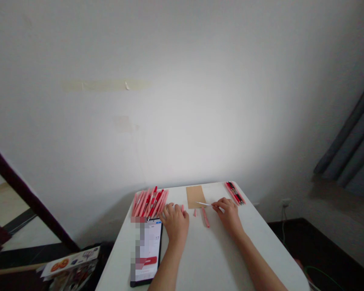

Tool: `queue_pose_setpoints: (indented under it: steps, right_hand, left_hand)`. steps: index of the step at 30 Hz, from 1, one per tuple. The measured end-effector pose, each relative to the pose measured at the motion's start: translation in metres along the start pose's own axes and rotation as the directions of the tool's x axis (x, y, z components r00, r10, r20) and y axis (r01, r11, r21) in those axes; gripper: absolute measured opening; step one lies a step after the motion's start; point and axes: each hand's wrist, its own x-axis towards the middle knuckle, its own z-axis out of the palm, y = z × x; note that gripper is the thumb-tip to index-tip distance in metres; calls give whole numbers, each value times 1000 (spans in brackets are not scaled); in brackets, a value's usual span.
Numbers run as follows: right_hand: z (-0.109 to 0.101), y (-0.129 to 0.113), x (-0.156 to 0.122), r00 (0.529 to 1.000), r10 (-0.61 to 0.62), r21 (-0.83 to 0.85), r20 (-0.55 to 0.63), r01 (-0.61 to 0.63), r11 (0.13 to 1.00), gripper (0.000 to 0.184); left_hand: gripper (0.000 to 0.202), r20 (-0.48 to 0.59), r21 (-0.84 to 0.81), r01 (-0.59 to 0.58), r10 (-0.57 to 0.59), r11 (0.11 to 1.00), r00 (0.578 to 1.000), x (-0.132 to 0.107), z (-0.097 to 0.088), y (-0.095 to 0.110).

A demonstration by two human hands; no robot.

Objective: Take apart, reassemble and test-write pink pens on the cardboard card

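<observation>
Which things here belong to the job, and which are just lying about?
Likely in the job:
thin white rod in the right hand
slim pink tube, small pink piece
heap of pink and red pens by the left hand
row of pink, red and black pens beyond the right hand
flat tan rectangular sheet

Probably just lying about:
black-edged smartphone
white printed box

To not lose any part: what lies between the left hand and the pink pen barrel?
In the head view, a small pink pen part lies there, touching neither.

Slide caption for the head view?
Right hand holds a white stick, tip over brown card; left hand near pens and phone.
</observation>
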Motion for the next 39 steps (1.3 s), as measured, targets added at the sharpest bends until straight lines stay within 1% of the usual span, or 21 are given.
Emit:
queue_pose_setpoints:
  steps: [6, 9, 12, 16, 18, 20, 26, 33, 39]
  right_hand:
    - [2, 2, 0, 1000, -5, -9, 6, 5, 1000, 17]
    - [1, 1, 0, 1000, -6, -13, 7, 6, 1000, 18]
    - [1, 0, 0, 1000, -7, -15, 14, 7, 1000, 18]
    - [0, -3, -1, 999, -5, -19, 31, 6, 1000, 17]
    - [0, -4, -1, 999, -5, -15, 44, 6, 1000, 17]
    - [-1, -5, -1, 999, -5, -11, 54, 6, 1000, 17]
    - [-3, -10, -1, 998, -4, -13, 68, 5, 1000, 18]
    - [-4, -11, -1, 997, -12, -26, 73, 14, 1000, 16]
    - [-3, -9, -1, 998, 16, -41, 68, -13, 999, 19]
  left_hand:
    - [25, -4, 6, -4, 4, 1000, 1000, -1, -1, 0]
    - [24, -9, -21, 5, -5, 1000, 1000, 0, -2, 0]
    - [19, 10, -138, -22, 24, 990, 1000, 2, -3, 1]
    - [18, 46, -355, -74, 96, 932, 994, 3, -2, 3]
    - [19, 62, -425, -81, 118, 901, 991, 3, -1, 4]
    - [16, 73, -462, -81, 128, 883, 989, 3, 1, 5]
    - [12, 75, -465, -64, 112, 883, 991, 2, 3, 4]
    - [10, 91, -455, -57, 110, 889, 990, 2, -1, 5]
    - [10, 63, -439, -53, 90, 897, 994, 3, 0, 3]
